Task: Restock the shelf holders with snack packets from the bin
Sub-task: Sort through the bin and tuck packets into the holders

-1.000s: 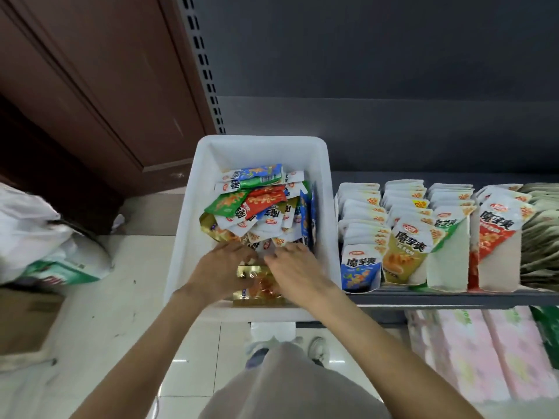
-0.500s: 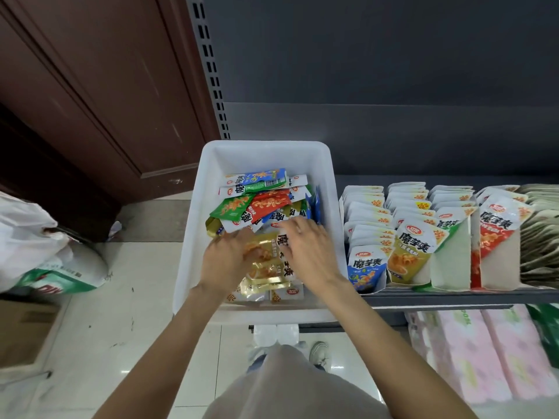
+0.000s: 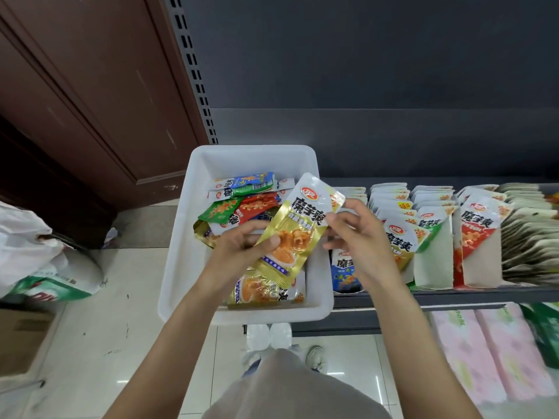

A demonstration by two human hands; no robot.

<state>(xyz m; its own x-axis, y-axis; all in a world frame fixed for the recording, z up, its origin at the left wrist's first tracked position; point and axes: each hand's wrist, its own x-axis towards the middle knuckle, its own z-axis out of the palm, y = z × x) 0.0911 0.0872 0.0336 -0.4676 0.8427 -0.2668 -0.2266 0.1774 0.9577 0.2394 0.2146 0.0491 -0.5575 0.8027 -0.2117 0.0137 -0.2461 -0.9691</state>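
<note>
A white plastic bin (image 3: 178, 261) stands at the shelf's left end with several loose snack packets in green, red, blue and gold. Above it I hold up a gold and white snack packet (image 3: 298, 228), tilted with its top to the upper right. My left hand (image 3: 242, 249) grips its lower left edge, thumb on the front. My right hand (image 3: 354, 234) pinches its upper right side. Another gold packet (image 3: 260, 290) lies at the bin's near end. To the right, white shelf holders (image 3: 429, 261) stand in rows filled with packets.
The dark shelf (image 3: 453, 293) runs to the right, with grey packets (image 3: 532, 237) stacked at its far end. Pink wrapped packs (image 3: 490, 355) lie on the lower level. White bags (image 3: 36, 261) and a cardboard box (image 3: 21, 340) sit on the tiled floor at left.
Both hands have lifted the gold packet out of the bin, from its near end up and to the right, and now hold it clear above the pile.
</note>
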